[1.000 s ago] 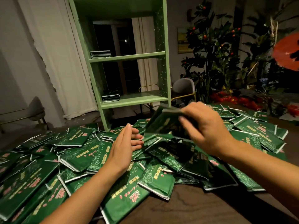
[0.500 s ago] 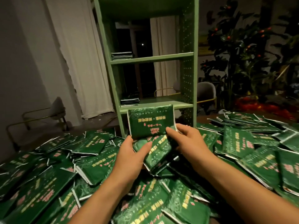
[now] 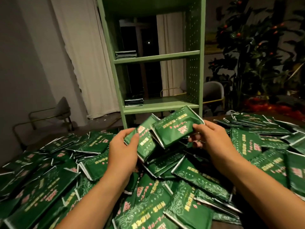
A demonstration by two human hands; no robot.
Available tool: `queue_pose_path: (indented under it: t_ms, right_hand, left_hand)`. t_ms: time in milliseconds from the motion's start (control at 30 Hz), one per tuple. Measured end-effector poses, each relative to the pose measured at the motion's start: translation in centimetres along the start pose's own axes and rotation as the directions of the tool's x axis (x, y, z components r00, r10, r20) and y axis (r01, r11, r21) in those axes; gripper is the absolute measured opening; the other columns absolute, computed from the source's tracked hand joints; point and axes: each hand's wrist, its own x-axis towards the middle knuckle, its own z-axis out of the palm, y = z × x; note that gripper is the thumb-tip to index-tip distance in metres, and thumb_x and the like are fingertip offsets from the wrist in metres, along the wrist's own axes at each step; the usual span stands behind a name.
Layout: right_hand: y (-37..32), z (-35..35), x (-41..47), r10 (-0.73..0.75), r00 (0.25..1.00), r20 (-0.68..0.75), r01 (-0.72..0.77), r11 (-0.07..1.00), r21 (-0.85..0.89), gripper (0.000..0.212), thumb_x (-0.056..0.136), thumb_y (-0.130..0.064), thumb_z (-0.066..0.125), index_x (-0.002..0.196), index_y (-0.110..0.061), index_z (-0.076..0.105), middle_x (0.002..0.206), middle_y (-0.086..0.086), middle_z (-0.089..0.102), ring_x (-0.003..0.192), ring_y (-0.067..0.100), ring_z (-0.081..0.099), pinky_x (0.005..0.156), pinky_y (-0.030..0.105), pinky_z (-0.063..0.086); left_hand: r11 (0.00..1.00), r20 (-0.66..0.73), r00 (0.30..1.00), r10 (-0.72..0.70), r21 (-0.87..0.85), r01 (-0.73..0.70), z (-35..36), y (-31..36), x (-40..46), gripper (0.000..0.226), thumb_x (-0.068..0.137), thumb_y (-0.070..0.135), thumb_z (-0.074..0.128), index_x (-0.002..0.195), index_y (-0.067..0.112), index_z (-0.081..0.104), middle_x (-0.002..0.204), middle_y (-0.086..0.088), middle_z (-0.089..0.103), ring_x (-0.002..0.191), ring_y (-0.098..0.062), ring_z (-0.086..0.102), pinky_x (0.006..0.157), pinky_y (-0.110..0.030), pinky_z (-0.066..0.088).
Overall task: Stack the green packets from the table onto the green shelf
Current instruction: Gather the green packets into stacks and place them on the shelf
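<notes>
1. The left hand (image 3: 122, 151) pinches a green packet (image 3: 145, 142), thumb on its printed face and fingers behind, holding it tilted above the heap.
2. The right hand (image 3: 212, 138) grips a second packet (image 3: 176, 129) by its right end, thumb on top and fingers curled beneath; this one lies nearly flat and overlaps the first packet's upper right edge.
3. Both held packets sit at about 12 o'clock from the wrists, raised off the pile (image 3: 189, 179) and in front of the shelf's foot.
4. The pile spreads over the table (image 3: 257, 226) from 9 o'clock round to 3 o'clock, loose packets overlapping at all angles.
5. The green shelf (image 3: 194, 63) stands past the table at 12 o'clock.
6. Its lower board holds a small stack (image 3: 133, 102) at the left end, at roughly 11 o'clock from the hands.
7. The middle board holds another stack (image 3: 126, 54), also at the left end.
8. A chair (image 3: 61, 109) stands at 10 o'clock by the curtain (image 3: 85, 55); a plant (image 3: 250, 52) with small red fruit stands at 2 o'clock.
</notes>
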Motion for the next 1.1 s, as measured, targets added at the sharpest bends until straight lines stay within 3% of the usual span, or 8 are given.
queue_pose_path:
  t_ms: [167,267,367,500,667,800,933,1100]
  right_hand:
    - [1.0,0.4,-1.0,-0.068,0.992,0.105,0.097,0.948,-0.304,0.025,0.099,-0.021,0.058,0.092,0.001,0.066,0.067,0.006,0.058,0.054,0.012,0.053,0.053,0.027,0.042]
    - [1.0,0.7,-1.4,-0.131,0.981,0.143,0.176,0.909,-0.377,0.024,0.098,-0.028,0.062,0.088,-0.007,0.068,0.066,0.002,0.062,0.054,0.009,0.054,0.055,0.027,0.045]
    - [0.2,1.6,-2.0,-0.083,0.964,0.252,0.153,0.950,-0.273,0.014,0.088,-0.026,0.075,0.099,-0.019,0.071,0.081,-0.006,0.075,0.068,0.003,0.068,0.060,0.016,0.051]
    - [0.6,2.8,-2.6,-0.075,0.961,0.267,0.192,0.875,-0.444,0.020,0.084,-0.025,0.079,0.101,-0.028,0.069,0.093,-0.014,0.075,0.085,0.001,0.070,0.078,0.021,0.055]
    - [0.3,2.5,-2.8,-0.022,0.994,0.105,0.037,0.988,-0.151,0.020,0.099,-0.012,0.058,0.112,-0.028,0.057,0.102,-0.007,0.073,0.087,0.001,0.072,0.064,0.015,0.053]
    - [-0.6,1.3,-2.6,-0.055,0.999,-0.004,0.055,0.999,-0.002,0.014,0.100,-0.008,0.055,0.108,-0.019,0.060,0.092,-0.005,0.074,0.079,0.007,0.073,0.058,0.019,0.054]
    - [-1.4,0.7,-2.7,-0.098,0.988,0.118,0.088,0.992,0.093,0.020,0.094,-0.015,0.060,0.110,-0.021,0.071,0.098,-0.005,0.077,0.084,0.010,0.073,0.063,0.019,0.056]
    - [-0.6,0.8,-3.0,-0.144,0.960,0.241,0.212,0.934,-0.289,0.056,0.065,-0.037,0.082,0.119,-0.033,0.070,0.108,-0.003,0.074,0.098,0.009,0.071,0.080,0.028,0.060]
  left_hand:
    - [0.990,0.091,0.993,-0.075,-0.109,0.085,1.0,1.1,-0.5,0.020,0.094,0.042,0.067,0.106,0.028,0.074,0.113,0.004,0.075,0.111,-0.018,0.068,0.104,-0.048,0.051]
    - [0.994,0.150,0.988,-0.041,-0.093,0.056,1.7,0.7,-1.5,0.012,0.091,0.029,0.074,0.102,0.030,0.071,0.101,0.007,0.077,0.095,-0.015,0.074,0.091,-0.044,0.059]
    - [0.991,0.126,0.992,-0.013,-0.133,0.029,1.8,0.2,-1.5,0.016,0.089,0.016,0.075,0.099,0.027,0.070,0.098,0.003,0.077,0.085,-0.018,0.076,0.078,-0.040,0.063]
    - [0.977,0.138,0.988,-0.064,-0.194,0.090,1.2,-0.1,-2.1,0.016,0.091,0.012,0.072,0.104,0.019,0.067,0.102,-0.005,0.076,0.085,-0.027,0.076,0.076,-0.046,0.063]
    - [0.952,0.128,0.984,-0.123,-0.265,0.154,0.7,-0.3,-1.9,0.014,0.098,0.005,0.060,0.107,0.016,0.060,0.111,-0.013,0.072,0.091,-0.031,0.074,0.084,-0.051,0.061]
    - [0.980,0.074,0.996,-0.058,-0.184,0.071,-0.2,-0.1,-2.2,0.027,0.092,0.010,0.071,0.104,0.026,0.053,0.110,0.003,0.066,0.091,-0.027,0.074,0.087,-0.052,0.059]
    - [0.984,0.004,1.000,-0.028,-0.175,0.028,-1.0,0.2,-2.0,0.043,0.082,0.015,0.083,0.111,0.026,0.054,0.100,-0.001,0.072,0.080,-0.025,0.076,0.074,-0.043,0.063]
    - [0.965,0.040,0.998,-0.045,-0.257,0.054,-1.0,0.5,-1.9,0.010,0.090,0.012,0.074,0.099,0.015,0.070,0.091,-0.004,0.079,0.084,-0.021,0.077,0.071,-0.034,0.061]
